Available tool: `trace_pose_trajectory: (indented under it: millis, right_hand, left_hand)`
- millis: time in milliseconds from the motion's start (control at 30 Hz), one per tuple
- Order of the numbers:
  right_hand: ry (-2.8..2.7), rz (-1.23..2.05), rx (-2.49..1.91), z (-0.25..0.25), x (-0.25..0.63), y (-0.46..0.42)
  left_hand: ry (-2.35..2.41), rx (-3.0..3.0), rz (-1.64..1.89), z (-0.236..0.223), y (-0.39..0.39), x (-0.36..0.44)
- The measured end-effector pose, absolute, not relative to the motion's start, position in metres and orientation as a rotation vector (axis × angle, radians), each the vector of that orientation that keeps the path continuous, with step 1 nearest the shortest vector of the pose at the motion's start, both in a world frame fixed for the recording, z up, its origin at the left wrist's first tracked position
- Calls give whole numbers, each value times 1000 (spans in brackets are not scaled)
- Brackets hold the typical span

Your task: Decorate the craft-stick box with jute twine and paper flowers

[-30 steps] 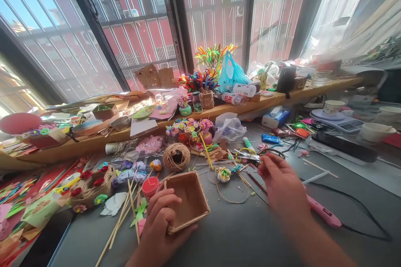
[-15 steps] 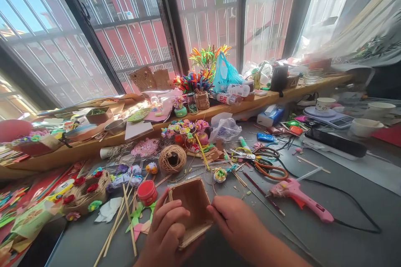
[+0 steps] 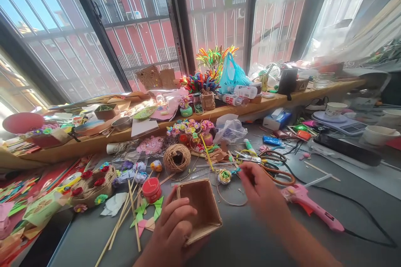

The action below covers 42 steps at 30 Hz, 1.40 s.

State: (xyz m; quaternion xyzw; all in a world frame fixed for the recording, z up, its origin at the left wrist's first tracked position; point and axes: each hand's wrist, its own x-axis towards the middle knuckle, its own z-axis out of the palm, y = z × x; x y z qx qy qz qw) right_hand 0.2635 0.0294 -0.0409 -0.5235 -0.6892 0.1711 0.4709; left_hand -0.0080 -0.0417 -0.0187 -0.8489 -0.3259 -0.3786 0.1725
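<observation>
We've got our L hand (image 3: 177, 225) round a small brown box (image 3: 203, 204), fingertips over the rim & its open side tipped twd us. Our R hand (image 3: 263, 192) is off to the R of it, fingers curled; can't tell if there's anything b/w them. Just L of those fingers is a yellow-green flower (image 3: 224, 176); just beyond that hand, scissors (image 3: 257, 159); R of its wrist, a pink glue gun (image 3: 316, 207). Beyond our L hand sits a twine ball (image 3: 167, 160); nr its L side, a red tub (image 3: 152, 192), folded paper (image 3: 143, 226) & thin sticks (image 3: 137, 233).
</observation>
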Motion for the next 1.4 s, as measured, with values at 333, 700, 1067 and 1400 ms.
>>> trace_pose_trajectory:
  millis: [333,700,1067,1400]
  right_hand:
    - [-2460,-230,-767,3,194,37]
    - [-1455,583,-629,47,256,66]
    - [-1674,565,-1257,-14,310,49]
    - [-2116,550,-1501,-7,212,33]
  left_hand:
    - [-728,-2475,-964,-11,-41,2]
    - [-854,-2459,-1079,-38,-36,-14]
    - [-1452,-2589,-1293,-53,-34,-28]
    - [-1760,-2945,-1851,-84,-15,-37]
